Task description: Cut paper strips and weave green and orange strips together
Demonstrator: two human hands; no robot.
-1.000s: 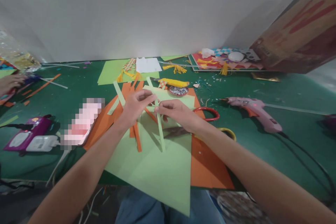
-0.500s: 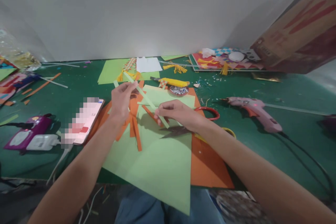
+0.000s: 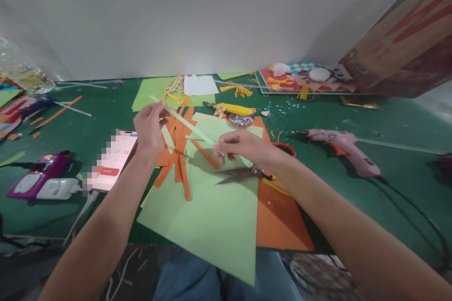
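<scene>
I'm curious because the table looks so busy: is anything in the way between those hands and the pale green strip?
Nothing visible: the left hand and right hand pinch the pale green strip near opposite ends. The scissors lie on the papers nearer the person, not between hand and strip.

A pale grey wall (image 3: 212,19) rises behind the green worktop (image 3: 399,120). Below, the dim floor (image 3: 146,280) has scraps on it.
</scene>
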